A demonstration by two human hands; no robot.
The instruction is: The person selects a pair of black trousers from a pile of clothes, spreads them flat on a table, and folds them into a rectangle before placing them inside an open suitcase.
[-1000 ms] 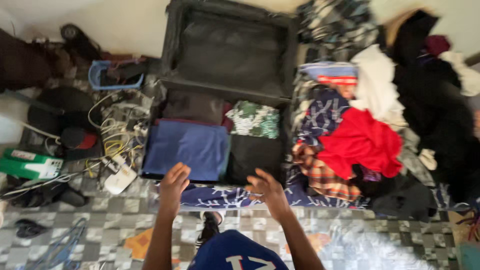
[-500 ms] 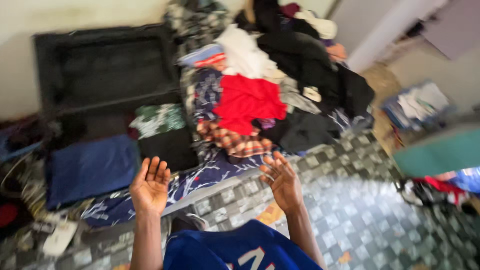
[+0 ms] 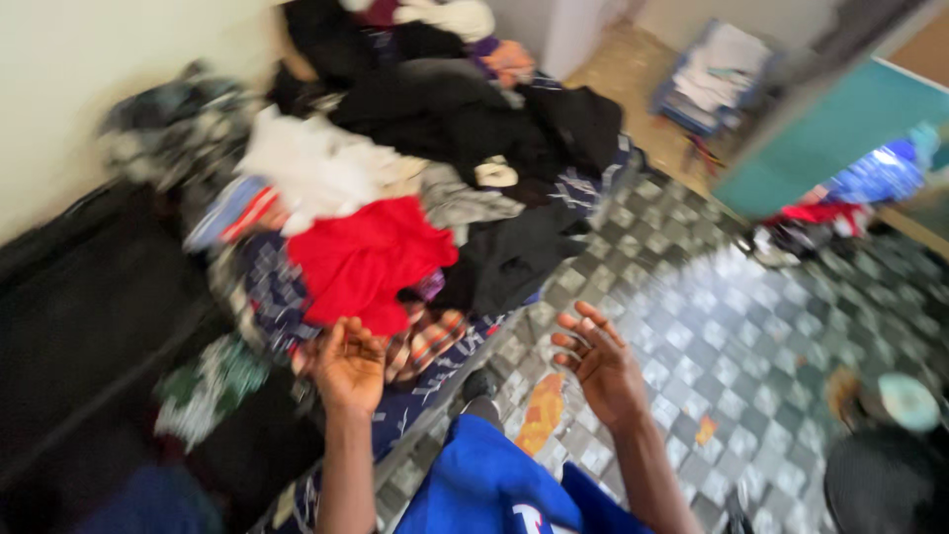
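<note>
**Both hands empty, clothes heap up and to the left**

From my remote seat, the biggest thing in view is the heap of clothes (image 3: 415, 188) spread over the patterned bedding, running on a long diagonal from lower left toward the upper right. At its near end lies the red garment (image 3: 368, 259), and just under that a plaid orange-and-white piece (image 3: 427, 341). To the far left I see the dark open suitcase (image 3: 94, 316), blurred. The checkered tile floor (image 3: 751, 336) fills the right side.

My left hand (image 3: 348, 364) is raised palm up, fingers spread and loosely curled, holding nothing. It sits right at the heap's near edge, just below the red garment and beside the plaid piece; I can't tell through the blur whether it touches cloth. My right hand (image 3: 599, 364) is also open, fingers fanned, empty, and hangs over the floor, apart from the heap. So the left hand is clearly the nearer one, with the red garment lying up and slightly right of its fingertips.
</note>
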